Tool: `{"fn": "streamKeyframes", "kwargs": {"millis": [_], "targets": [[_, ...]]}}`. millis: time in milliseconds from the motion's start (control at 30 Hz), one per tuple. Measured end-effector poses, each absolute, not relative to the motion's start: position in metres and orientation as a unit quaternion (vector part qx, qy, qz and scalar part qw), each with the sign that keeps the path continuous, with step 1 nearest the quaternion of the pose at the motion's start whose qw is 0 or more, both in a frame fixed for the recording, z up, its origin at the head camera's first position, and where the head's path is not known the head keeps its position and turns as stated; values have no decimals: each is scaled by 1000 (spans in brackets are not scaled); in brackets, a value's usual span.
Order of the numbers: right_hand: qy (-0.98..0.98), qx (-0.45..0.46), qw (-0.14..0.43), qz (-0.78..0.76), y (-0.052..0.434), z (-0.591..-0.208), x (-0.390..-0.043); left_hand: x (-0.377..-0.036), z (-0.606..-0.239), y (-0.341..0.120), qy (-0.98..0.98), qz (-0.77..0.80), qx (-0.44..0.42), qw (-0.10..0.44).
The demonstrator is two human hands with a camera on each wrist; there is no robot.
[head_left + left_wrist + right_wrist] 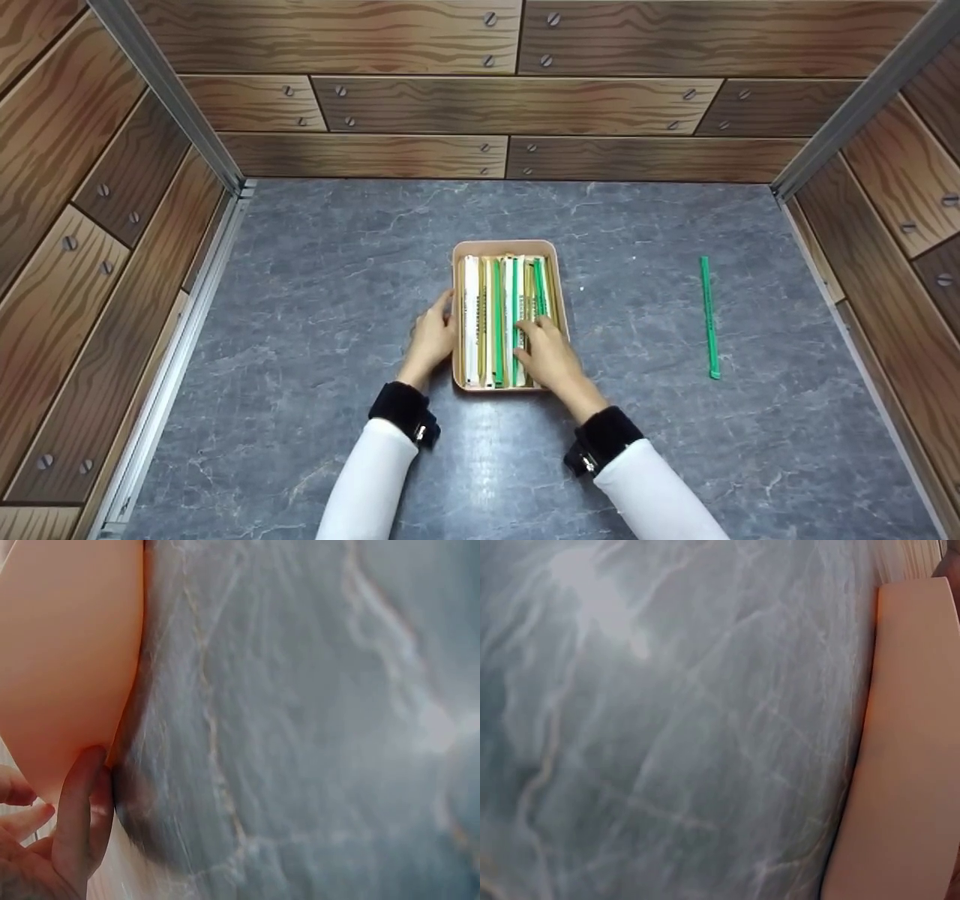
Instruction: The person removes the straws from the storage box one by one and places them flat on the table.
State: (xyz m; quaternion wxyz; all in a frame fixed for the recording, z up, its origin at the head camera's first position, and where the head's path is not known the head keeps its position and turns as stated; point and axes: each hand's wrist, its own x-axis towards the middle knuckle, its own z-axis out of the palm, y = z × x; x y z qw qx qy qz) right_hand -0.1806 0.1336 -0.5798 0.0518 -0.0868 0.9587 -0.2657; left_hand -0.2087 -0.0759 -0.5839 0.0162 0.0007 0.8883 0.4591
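Honestly, if it's picking through these slim packets [472, 322], I'd brace the box [504, 246] with the left hand [432, 337] and ease one up at a time so neighbours don't snag. Left grip's relaxed against the outer wall; can't tell if the right hand [551, 356] is pinching anything. Packets sit in the box, right under it; one green stick [709, 319] lies well apart
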Motion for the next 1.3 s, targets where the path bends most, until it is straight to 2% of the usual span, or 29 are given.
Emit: {"fn": "streamKeyframes", "kwargs": {"millis": [467, 733, 967, 1200, 1300], "targets": [[942, -89, 22, -323, 135, -578, -182, -208, -586, -76, 897, 441, 6, 0], [932, -66, 40, -353, 137, -572, -182, -207, -586, -76, 895, 445, 6, -2], [919, -74, 23, -385, 149, -560, -179, -208, -587, -75, 892, 453, 7, 1], [842, -99, 92, -522, 181, -543, -177, -207, -585, -76, 889, 458, 5, 14], [845, -106, 80, -518, 200, -539, -177, -208, -586, -77, 893, 450, 8, 12]]}}
